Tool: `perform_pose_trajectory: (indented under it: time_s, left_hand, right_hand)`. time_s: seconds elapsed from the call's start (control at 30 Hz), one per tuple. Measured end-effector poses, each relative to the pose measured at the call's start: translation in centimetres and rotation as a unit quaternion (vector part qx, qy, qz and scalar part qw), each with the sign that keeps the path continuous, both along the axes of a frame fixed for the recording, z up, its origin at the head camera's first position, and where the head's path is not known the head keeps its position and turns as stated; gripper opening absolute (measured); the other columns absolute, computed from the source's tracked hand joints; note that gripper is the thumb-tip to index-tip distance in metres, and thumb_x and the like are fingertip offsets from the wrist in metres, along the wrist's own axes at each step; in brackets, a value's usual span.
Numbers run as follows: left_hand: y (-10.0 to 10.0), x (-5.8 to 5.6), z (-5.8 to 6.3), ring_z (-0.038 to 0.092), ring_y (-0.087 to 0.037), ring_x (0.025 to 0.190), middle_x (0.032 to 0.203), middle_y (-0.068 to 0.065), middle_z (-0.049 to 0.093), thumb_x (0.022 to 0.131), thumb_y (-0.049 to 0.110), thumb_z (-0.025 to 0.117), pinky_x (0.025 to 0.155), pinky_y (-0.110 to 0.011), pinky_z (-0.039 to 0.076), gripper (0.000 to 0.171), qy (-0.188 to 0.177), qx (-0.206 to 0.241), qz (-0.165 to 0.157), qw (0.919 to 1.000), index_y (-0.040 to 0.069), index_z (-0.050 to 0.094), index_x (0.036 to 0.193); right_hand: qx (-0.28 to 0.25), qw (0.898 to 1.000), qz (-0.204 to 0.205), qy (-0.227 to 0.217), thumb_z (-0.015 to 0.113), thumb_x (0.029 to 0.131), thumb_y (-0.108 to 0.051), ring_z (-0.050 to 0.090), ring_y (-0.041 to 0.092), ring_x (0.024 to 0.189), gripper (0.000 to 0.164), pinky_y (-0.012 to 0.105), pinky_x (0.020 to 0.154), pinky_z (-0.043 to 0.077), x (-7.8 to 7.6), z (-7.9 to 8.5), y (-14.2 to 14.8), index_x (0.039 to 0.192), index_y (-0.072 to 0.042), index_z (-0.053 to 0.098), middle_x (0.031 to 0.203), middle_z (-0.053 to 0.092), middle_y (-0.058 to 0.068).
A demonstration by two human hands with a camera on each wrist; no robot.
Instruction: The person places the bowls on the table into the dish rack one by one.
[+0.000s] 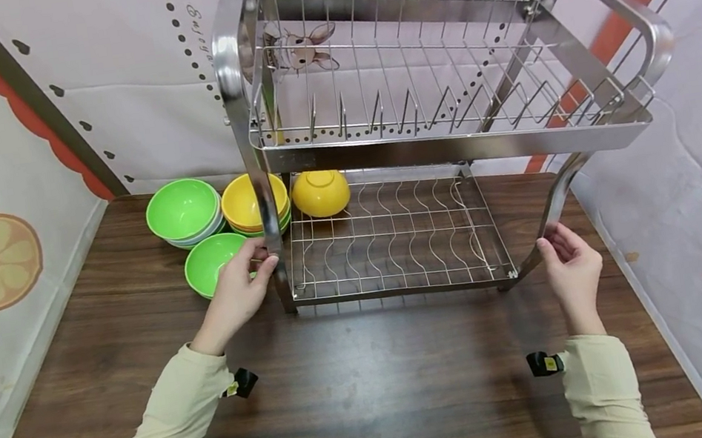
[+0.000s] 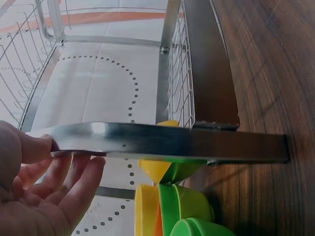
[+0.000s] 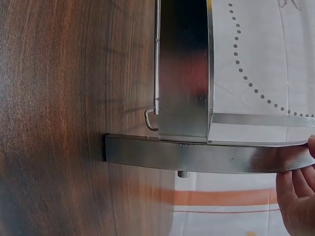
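A two-tier metal dish rack (image 1: pixel 395 293) stands on the wooden table. My left hand (image 1: pixel 238 291) grips its left front leg (image 2: pixel 147 140), thumb on one side and fingers on the other. On the right, my right hand (image 1: pixel 574 270) pinches the right front leg (image 3: pixel 221 156) between thumb and fingers. An upside-down yellow bowl (image 1: pixel 322 194) sits at the left back of the lower tier. Just beyond my left hand is a green bowl (image 1: pixel 212 262), partly hidden by that hand.
Behind the left leg stand a stack of bowls with a green one on top (image 1: pixel 183 209) and another topped by a yellow bowl (image 1: pixel 247 202). Patterned cloth walls (image 1: pixel 127 108) enclose the table (image 1: pixel 362 397) at the back and sides. Wire slots line the upper tier (image 1: pixel 435 143).
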State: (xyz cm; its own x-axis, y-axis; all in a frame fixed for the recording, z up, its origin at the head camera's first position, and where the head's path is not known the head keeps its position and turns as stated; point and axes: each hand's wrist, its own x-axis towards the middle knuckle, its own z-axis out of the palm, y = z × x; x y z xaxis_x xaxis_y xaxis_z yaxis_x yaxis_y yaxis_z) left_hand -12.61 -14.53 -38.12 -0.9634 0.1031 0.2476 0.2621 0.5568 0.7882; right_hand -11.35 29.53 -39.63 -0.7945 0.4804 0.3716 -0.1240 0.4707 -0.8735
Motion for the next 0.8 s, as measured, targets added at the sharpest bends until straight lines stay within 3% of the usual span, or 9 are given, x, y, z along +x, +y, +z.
perform_pose_trajectory:
  time_s: [0.17,0.33,0.43,0.53,0.67,0.8]
  left_hand:
    - [-0.4,-0.3,0.2,0.062,-0.034,0.084,0.094,-0.022,0.062,0.088,0.003,0.056,0.074,-0.044,0.049,0.025,-0.006,-0.001,-0.027,0.9996,-0.006,0.052,0.111]
    - [-1.7,-0.7,0.8,0.059,-0.034,0.095,0.108,-0.023,0.059,0.091,0.008,0.052,0.079,-0.045,0.048,0.032,-0.01,0.004,-0.057,0.9983,-0.004,0.049,0.121]
    - [-3.1,-0.7,1.3,0.056,-0.035,0.1,0.116,-0.023,0.055,0.092,0.011,0.052,0.08,-0.047,0.048,0.036,0.018,0.001,-0.027,0.9995,-0.004,0.047,0.125]
    - [-4.6,-0.7,1.6,0.055,-0.037,0.102,0.12,-0.022,0.053,0.091,0.013,0.053,0.079,-0.048,0.048,0.039,0.041,-0.009,0.027,0.9987,-0.003,0.048,0.126]
    - [-6.4,-1.0,1.6,0.054,-0.04,0.103,0.12,-0.024,0.052,0.091,0.015,0.053,0.079,-0.051,0.046,0.04,0.034,-0.032,0.085,0.9953,-0.003,0.047,0.127]
    - [-7.9,-1.5,0.4,0.057,-0.038,0.097,0.115,-0.025,0.054,0.09,0.014,0.053,0.077,-0.047,0.044,0.039,0.017,-0.059,0.125,0.9902,-0.005,0.049,0.124]
  right_hand:
    - [0.012,1.0,-0.01,-0.011,0.064,0.08,0.002,0.054,-0.015,0.076,0.029,0.005,0.07,0.043,0.0,0.0,0.1,0.108,0.01,0.061,0.083,0.057,-0.025]
    - [0.008,1.0,-0.009,-0.013,0.063,0.081,0.002,0.055,-0.015,0.076,0.029,0.005,0.07,0.044,0.0,-0.1,0.2,0.109,0.01,0.061,0.082,0.055,-0.026]
    - [0.003,1.0,-0.007,-0.015,0.063,0.081,0.002,0.055,-0.015,0.076,0.029,0.005,0.07,0.043,0.0,-0.1,0.1,0.109,0.01,0.06,0.08,0.054,-0.029]
    - [0.002,1.0,-0.005,-0.015,0.063,0.081,0.002,0.055,-0.015,0.076,0.03,0.005,0.07,0.043,-0.1,0.0,0.1,0.109,0.011,0.06,0.079,0.054,-0.03]
    - [0.002,1.0,-0.001,-0.012,0.063,0.08,0.003,0.054,-0.015,0.075,0.03,0.004,0.07,0.043,0.0,0.0,0.0,0.109,0.011,0.06,0.078,0.054,-0.031]
    - [0.001,1.0,0.003,-0.011,0.063,0.08,0.004,0.054,-0.016,0.075,0.031,0.004,0.07,0.043,0.0,-0.1,0.1,0.11,0.01,0.06,0.078,0.053,-0.032]
